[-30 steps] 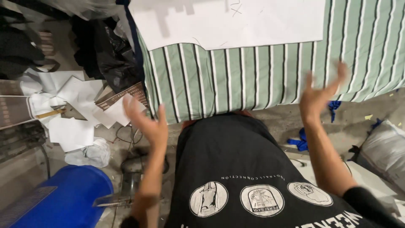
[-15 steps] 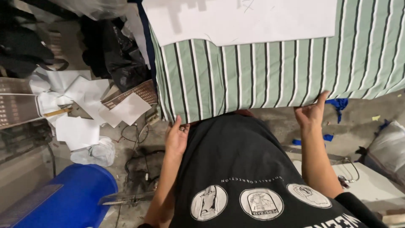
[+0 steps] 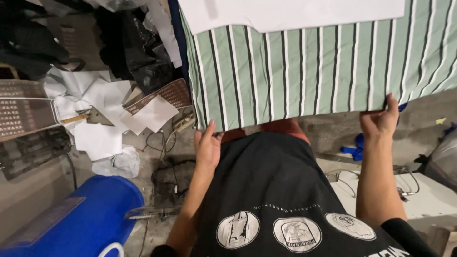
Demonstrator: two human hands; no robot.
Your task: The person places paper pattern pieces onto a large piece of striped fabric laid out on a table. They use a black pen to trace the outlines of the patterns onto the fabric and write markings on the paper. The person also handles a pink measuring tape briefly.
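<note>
Green striped cloth [image 3: 304,71] with white and dark lines, spread over a table, its near edge hanging toward the person. Left hand [image 3: 207,145] and right hand [image 3: 381,121] reach forward with arms outstretched, each gripping that lower edge. White paper sheet [image 3: 295,12] lies on the cloth. Loose white papers [image 3: 109,104] and a blue barrel [image 3: 71,219] occupy the floor at left.

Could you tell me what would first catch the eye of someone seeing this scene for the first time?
The green striped cloth fills the top centre, with the left hand and the right hand gripping its near edge. A white sheet lies on it at the top. A blue barrel sits lower left, below scattered white papers.
</note>
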